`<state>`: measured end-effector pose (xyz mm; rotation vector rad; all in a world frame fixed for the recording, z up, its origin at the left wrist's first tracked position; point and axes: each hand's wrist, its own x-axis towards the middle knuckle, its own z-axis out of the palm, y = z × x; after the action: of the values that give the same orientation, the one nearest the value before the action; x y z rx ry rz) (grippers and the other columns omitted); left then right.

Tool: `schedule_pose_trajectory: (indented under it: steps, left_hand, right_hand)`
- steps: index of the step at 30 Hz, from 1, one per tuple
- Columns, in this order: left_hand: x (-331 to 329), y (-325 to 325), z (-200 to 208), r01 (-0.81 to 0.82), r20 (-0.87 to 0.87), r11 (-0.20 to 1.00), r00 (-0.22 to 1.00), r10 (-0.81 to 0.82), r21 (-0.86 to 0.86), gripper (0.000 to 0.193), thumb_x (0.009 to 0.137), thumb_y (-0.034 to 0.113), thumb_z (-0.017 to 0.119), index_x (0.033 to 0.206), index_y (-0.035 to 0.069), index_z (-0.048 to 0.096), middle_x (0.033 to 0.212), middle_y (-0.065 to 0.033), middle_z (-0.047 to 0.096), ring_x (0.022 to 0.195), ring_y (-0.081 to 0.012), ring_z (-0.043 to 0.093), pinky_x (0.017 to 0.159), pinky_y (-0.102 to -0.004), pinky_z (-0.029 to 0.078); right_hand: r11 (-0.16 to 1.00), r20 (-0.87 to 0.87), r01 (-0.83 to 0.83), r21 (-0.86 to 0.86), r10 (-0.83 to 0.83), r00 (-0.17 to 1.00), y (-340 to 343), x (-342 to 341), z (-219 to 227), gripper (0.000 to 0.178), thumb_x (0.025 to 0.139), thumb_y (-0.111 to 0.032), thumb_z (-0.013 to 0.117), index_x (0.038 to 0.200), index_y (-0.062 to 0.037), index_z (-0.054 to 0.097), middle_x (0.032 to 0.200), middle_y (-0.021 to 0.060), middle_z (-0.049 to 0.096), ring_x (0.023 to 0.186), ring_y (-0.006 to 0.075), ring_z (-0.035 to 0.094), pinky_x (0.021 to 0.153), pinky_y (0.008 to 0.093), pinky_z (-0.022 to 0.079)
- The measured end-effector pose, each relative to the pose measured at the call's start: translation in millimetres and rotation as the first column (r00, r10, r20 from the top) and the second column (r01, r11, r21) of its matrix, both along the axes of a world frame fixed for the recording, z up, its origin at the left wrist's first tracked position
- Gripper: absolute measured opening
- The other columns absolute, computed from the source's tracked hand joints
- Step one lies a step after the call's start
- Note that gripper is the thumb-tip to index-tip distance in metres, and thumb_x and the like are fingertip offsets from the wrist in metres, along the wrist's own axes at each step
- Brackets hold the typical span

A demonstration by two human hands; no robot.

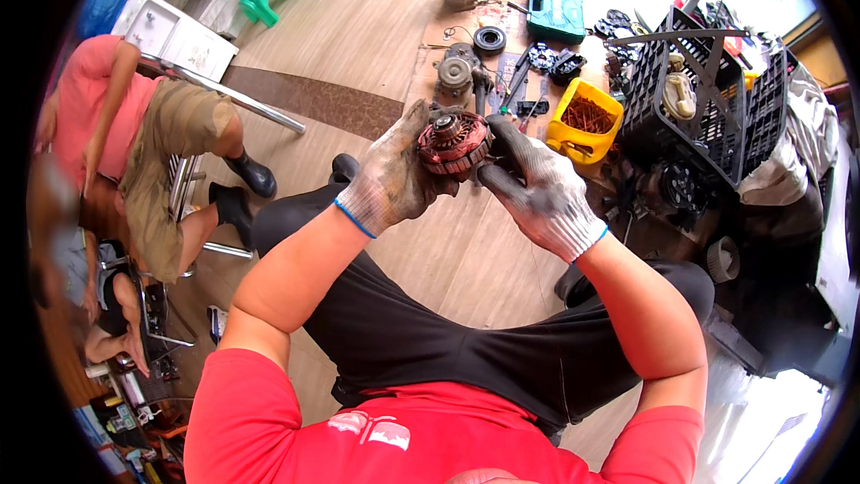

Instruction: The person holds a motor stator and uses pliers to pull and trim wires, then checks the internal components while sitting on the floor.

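Observation:
Both of my hands wear grey-white work gloves, dirty at the fingers. My left hand (pixel 391 172) is wrapped round the left side of a round alternator part (pixel 452 145). It has a ring of reddish copper windings and a shaft end in its middle. From the right, my right hand (pixel 543 190) pinches the edge of the same part between thumb and fingers. The part is held up above the floor, in front of my knees, with its shaft end facing up. Its underside and some of my fingertips are hidden.
Beyond my hands, a dirty alternator housing (pixel 455 74), a black pulley ring (pixel 490 39) and a teal tool case (pixel 554 13) lie on cardboard. A yellow container (pixel 587 121) of rusty bits and black crates (pixel 683 99) stand right. Seated people (pixel 98 94) are at left.

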<state>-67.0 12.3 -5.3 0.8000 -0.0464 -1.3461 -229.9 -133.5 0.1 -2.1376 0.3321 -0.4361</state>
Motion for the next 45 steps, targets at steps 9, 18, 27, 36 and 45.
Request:
schedule_pose_trajectory:
  steps: [9,18,27,36,45]
  left_hand:
    - [-6.3,-2.5,0.2,0.027,-0.066,0.995,0.998,-0.020,0.100,0.062,0.099,0.061,0.046,0.126,0.008,0.062,0.093,-0.0124,0.073,0.064,-0.0250,0.069,0.049,-0.0345,0.057]
    - [-12.1,-5.4,-1.5,0.123,-0.135,0.985,0.985,-0.107,0.120,0.067,0.095,0.069,0.044,0.119,0.010,0.065,0.086,-0.0131,0.072,0.059,-0.0260,0.067,0.046,-0.0363,0.055]
    - [-14.5,-5.4,-9.5,0.211,-0.112,0.958,0.975,-0.191,0.197,0.075,0.092,0.078,0.034,0.116,0.014,0.066,0.080,-0.0141,0.069,0.058,-0.0281,0.065,0.046,-0.0404,0.053]
    - [-15.8,-4.7,-15.1,0.150,-0.169,0.958,0.979,-0.110,0.244,0.070,0.093,0.075,0.038,0.119,0.017,0.066,0.088,-0.0084,0.070,0.068,-0.0245,0.066,0.050,-0.0396,0.052]
    - [-10.8,-2.1,-15.7,0.101,-0.326,0.986,0.944,-0.052,0.135,0.059,0.097,0.062,0.045,0.123,0.013,0.064,0.101,-0.0070,0.071,0.078,-0.0230,0.068,0.064,-0.0395,0.059]
  right_hand:
    - [0.993,0.013,0.033,-0.114,-0.031,0.999,-2.5,1.7,-3.0,0.050,0.091,-0.029,0.067,0.134,-0.0086,0.053,0.104,0.0184,0.069,0.094,0.0378,0.068,0.078,0.0442,0.055]
    - [0.986,0.014,0.088,-0.144,-0.087,0.996,-2.5,4.9,3.6,0.040,0.092,-0.035,0.063,0.120,-0.0059,0.061,0.097,0.0190,0.069,0.088,0.0371,0.068,0.073,0.0446,0.055]
    - [0.997,-0.113,0.064,-0.039,-0.068,0.991,-6.8,4.6,9.6,0.038,0.093,-0.038,0.060,0.112,-0.0061,0.064,0.094,0.0209,0.069,0.088,0.0399,0.067,0.074,0.0469,0.054]
    - [0.996,-0.256,0.033,0.089,-0.009,0.967,-12.6,2.3,17.3,0.044,0.090,-0.041,0.062,0.119,-0.0074,0.065,0.099,0.0229,0.070,0.094,0.0408,0.067,0.080,0.0467,0.054]
    - [0.974,-0.108,-0.097,0.204,0.121,0.987,-20.2,-1.5,13.2,0.044,0.085,-0.033,0.067,0.117,-0.0035,0.064,0.097,0.0246,0.068,0.088,0.0405,0.068,0.076,0.0433,0.053]
